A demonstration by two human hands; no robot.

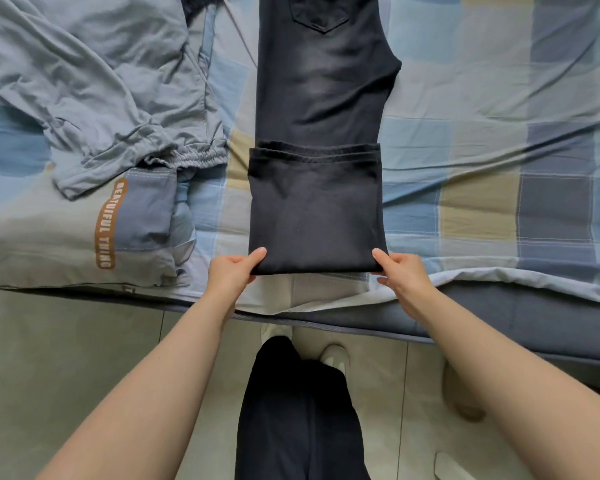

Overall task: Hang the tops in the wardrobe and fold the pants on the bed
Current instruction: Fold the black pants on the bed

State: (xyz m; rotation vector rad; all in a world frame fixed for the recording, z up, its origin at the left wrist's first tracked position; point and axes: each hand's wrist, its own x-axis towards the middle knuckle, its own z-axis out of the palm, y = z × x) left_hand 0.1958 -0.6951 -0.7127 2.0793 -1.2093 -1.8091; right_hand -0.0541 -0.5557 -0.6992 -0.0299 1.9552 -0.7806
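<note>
Bare arms, dark trousers, pale shoes

Both forearms are bare to the frame's edge, with no sleeves, and the left hand [231,271] and right hand [400,271] are uncovered. Loose black trousers [302,410] hang over pale slip-on shoes [335,355].

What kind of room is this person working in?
Most likely a bedroom: a bed with a blue-and-tan checked sheet, dark faded jeans half-folded on it, a rumpled grey garment beside them, and a tiled floor below.
</note>
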